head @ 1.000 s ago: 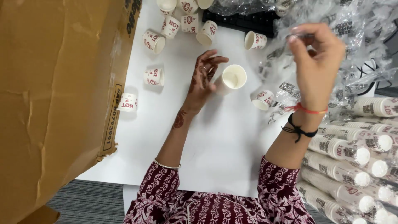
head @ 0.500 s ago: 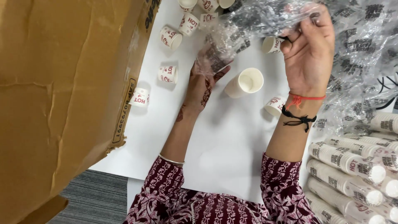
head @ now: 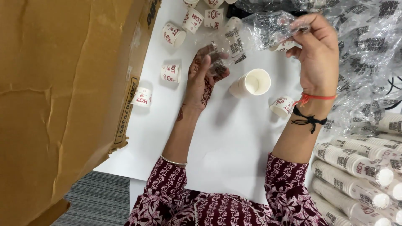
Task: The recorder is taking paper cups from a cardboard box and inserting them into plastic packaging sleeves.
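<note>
A clear plastic sleeve (head: 255,31) is pinched between both hands' fingers, right hand (head: 316,54) upper right, left hand (head: 205,73) centre; the upright cup (head: 251,83) below could be toppled.

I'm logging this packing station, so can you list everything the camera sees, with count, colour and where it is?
Plastic sleeve: one, clear with dark print, stretched between both hands above the table.
Cup stack: one, white, on its side mid-table, open end facing the camera.
Loose paper cups: about nine, white with red print, scattered across the top of the table.
Wrapped cup stacks: several, white in clear film, piled at lower right.
Empty wrappers: a heap, clear, upper right.
Cardboard box: one, brown, left side.
Table: white top.
Carpet: grey, lower left.
Left hand: grips the sleeve's near end.
Right hand: pinches the sleeve's far end, threads on the wrist.
</note>
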